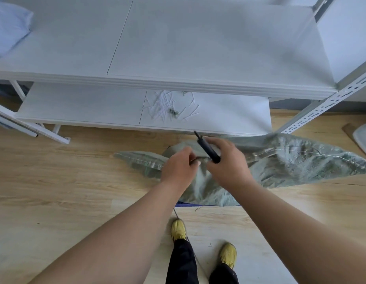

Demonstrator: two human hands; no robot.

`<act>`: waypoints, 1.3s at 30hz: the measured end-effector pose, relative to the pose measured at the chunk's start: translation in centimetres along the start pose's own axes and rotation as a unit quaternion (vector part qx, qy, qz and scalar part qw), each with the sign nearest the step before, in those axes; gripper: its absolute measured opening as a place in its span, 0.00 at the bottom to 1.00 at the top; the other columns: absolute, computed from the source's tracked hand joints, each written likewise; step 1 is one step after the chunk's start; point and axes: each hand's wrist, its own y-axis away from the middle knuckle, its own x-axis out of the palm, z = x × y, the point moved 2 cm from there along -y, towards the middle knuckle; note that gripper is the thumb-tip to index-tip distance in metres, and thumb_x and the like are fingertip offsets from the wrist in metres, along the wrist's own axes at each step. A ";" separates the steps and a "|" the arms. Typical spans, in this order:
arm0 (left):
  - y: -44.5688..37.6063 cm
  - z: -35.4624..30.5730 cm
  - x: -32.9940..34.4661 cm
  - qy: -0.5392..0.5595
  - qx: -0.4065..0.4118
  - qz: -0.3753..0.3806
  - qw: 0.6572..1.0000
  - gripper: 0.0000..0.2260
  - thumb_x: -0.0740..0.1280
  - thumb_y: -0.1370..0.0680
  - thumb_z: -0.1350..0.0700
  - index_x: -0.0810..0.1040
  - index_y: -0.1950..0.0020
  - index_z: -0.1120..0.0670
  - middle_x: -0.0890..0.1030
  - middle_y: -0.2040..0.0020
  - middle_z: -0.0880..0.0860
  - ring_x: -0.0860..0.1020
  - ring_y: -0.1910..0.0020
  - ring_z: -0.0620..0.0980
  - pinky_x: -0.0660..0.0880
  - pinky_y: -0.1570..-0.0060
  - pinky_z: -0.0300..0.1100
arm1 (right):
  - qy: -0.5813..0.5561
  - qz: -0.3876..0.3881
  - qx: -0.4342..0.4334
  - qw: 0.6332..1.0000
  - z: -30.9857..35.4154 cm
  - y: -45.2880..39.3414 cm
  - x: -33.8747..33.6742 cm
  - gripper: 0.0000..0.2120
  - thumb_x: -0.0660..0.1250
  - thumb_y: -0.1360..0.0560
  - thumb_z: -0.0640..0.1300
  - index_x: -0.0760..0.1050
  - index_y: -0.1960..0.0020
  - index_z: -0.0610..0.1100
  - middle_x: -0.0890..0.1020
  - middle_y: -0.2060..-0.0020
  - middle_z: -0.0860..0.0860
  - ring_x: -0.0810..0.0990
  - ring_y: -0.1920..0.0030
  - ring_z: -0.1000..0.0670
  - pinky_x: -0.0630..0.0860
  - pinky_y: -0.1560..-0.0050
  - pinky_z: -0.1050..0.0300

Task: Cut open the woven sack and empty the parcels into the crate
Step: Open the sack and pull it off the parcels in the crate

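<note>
A grey-green woven sack [296, 165] stands on the wooden floor in front of a white shelf unit, its gathered top held up between my hands. My left hand [179, 168] pinches the bunched neck of the sack. My right hand [226, 162] grips a black-handled cutter [207, 149], whose thin tip points up and away toward the shelf edge. The sack's stitched seam runs out to the left and right. No parcels or crate are visible.
A white two-level shelf unit [178, 83] fills the upper view; its lower board [86, 103] carries white strips and green fibre scraps [170, 108]. A blue-white bag [8, 27] lies at top left. A slotted metal upright [321, 108] stands at right. My yellow shoes [179, 229] are below.
</note>
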 end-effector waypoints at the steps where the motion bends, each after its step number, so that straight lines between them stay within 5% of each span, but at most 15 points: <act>1: 0.0 -0.7 -0.1 0.021 0.005 -0.009 1.000 0.05 0.65 0.22 0.50 0.73 0.51 0.50 0.78 0.56 0.46 0.76 0.57 0.50 0.70 0.61 0.43 | -0.020 0.022 0.025 0.999 -0.4 -0.1 0.7 0.25 0.66 0.30 0.35 0.75 0.37 0.54 0.76 0.48 0.57 0.73 0.51 0.54 0.69 0.51 0.61; 5: -0.1 -1.5 -0.2 0.035 0.046 0.021 0.998 0.06 0.70 0.25 0.50 0.74 0.53 0.47 0.78 0.57 0.44 0.78 0.56 0.48 0.74 0.58 0.43 | 0.008 0.014 0.103 0.994 -3.3 -0.6 1.5 0.07 0.67 0.27 0.39 0.77 0.52 0.50 0.80 0.61 0.52 0.77 0.59 0.48 0.68 0.66 0.59; 8: -0.3 0.9 -0.8 -0.111 0.064 0.064 0.990 0.11 0.72 0.27 0.46 0.76 0.47 0.43 0.78 0.50 0.41 0.77 0.46 0.46 0.71 0.42 0.47 | 0.006 -0.017 0.116 0.993 -4.5 -0.7 0.4 0.09 0.65 0.26 0.37 0.78 0.51 0.50 0.81 0.60 0.50 0.79 0.61 0.48 0.76 0.63 0.54; 11: -1.1 3.4 -2.7 -0.251 0.011 0.041 0.967 0.07 0.68 0.23 0.49 0.78 0.45 0.45 0.80 0.47 0.45 0.77 0.43 0.51 0.58 0.29 0.56 | -0.014 -0.085 0.094 0.992 -5.1 -0.2 -0.8 0.08 0.64 0.24 0.38 0.77 0.50 0.50 0.80 0.60 0.50 0.78 0.60 0.47 0.78 0.59 0.48; 15: -0.8 1.4 -4.1 -0.132 0.053 -0.119 0.983 0.05 0.67 0.23 0.56 0.81 0.50 0.48 0.81 0.53 0.47 0.76 0.51 0.53 0.69 0.46 0.46 | -0.052 -0.167 0.104 0.979 -6.4 -0.1 -2.6 0.07 0.64 0.23 0.39 0.77 0.49 0.48 0.81 0.59 0.49 0.78 0.59 0.45 0.76 0.61 0.50; 18: -0.2 -0.3 -3.4 -0.134 0.054 -0.042 0.989 0.05 0.66 0.22 0.53 0.81 0.49 0.48 0.81 0.50 0.48 0.77 0.50 0.53 0.71 0.48 0.47 | -0.055 -0.151 0.125 0.979 -6.7 -0.8 -4.4 0.11 0.64 0.24 0.38 0.79 0.47 0.51 0.82 0.60 0.49 0.77 0.65 0.48 0.74 0.65 0.55; 21: -1.1 -0.9 -4.3 -0.055 0.029 -0.144 0.988 0.05 0.68 0.22 0.54 0.81 0.48 0.49 0.81 0.52 0.48 0.78 0.53 0.53 0.75 0.51 0.48 | -0.082 -0.194 0.103 0.972 -6.2 -1.1 -5.5 0.13 0.62 0.24 0.36 0.79 0.48 0.52 0.80 0.63 0.52 0.77 0.63 0.47 0.75 0.62 0.52; 24: -0.8 -1.5 -4.0 -0.093 0.018 -0.030 0.995 0.04 0.68 0.23 0.54 0.82 0.50 0.47 0.82 0.52 0.48 0.80 0.52 0.53 0.77 0.53 0.49 | -0.007 -0.092 0.105 0.990 -6.1 -0.7 -5.3 0.12 0.63 0.24 0.37 0.80 0.46 0.49 0.80 0.62 0.50 0.78 0.60 0.45 0.77 0.60 0.50; 28: -0.5 -1.7 -5.1 -0.001 0.006 -0.149 0.989 0.06 0.68 0.23 0.52 0.82 0.47 0.50 0.81 0.52 0.47 0.78 0.55 0.49 0.74 0.57 0.43 | -0.053 -0.177 0.091 0.979 -6.0 -0.6 -6.6 0.13 0.62 0.24 0.37 0.78 0.47 0.52 0.81 0.61 0.51 0.78 0.62 0.45 0.76 0.62 0.50; 31: 0.7 -2.6 -3.9 -0.039 0.016 -0.047 0.998 0.05 0.69 0.23 0.52 0.82 0.51 0.51 0.81 0.57 0.48 0.79 0.56 0.51 0.74 0.58 0.43 | 0.000 -0.108 0.104 0.989 -5.9 -0.3 -6.4 0.13 0.63 0.25 0.37 0.79 0.46 0.51 0.81 0.61 0.50 0.78 0.63 0.46 0.76 0.64 0.52; 35: 0.5 -3.1 -5.0 0.039 0.017 -0.181 0.983 0.05 0.70 0.24 0.54 0.83 0.50 0.50 0.82 0.54 0.47 0.78 0.56 0.47 0.73 0.57 0.41 | -0.058 -0.186 0.090 0.977 -5.9 -0.4 -7.5 0.14 0.61 0.25 0.36 0.78 0.47 0.52 0.80 0.61 0.53 0.78 0.62 0.47 0.75 0.63 0.53; 37: 0.8 -3.6 -4.6 -0.027 0.023 -0.092 0.995 0.03 0.70 0.24 0.53 0.83 0.52 0.46 0.83 0.54 0.46 0.80 0.55 0.49 0.77 0.55 0.45 | -0.005 -0.112 0.095 0.989 -5.7 -0.3 -7.1 0.13 0.62 0.25 0.37 0.79 0.47 0.51 0.80 0.61 0.51 0.78 0.61 0.45 0.78 0.61 0.50; 39: 1.0 -3.9 -4.6 -0.004 0.018 -0.094 0.995 0.04 0.70 0.24 0.53 0.83 0.52 0.47 0.83 0.54 0.46 0.81 0.54 0.50 0.77 0.54 0.45 | -0.020 -0.147 0.100 0.984 -5.7 0.0 -7.1 0.14 0.61 0.25 0.37 0.78 0.48 0.51 0.80 0.62 0.51 0.79 0.62 0.44 0.80 0.61 0.46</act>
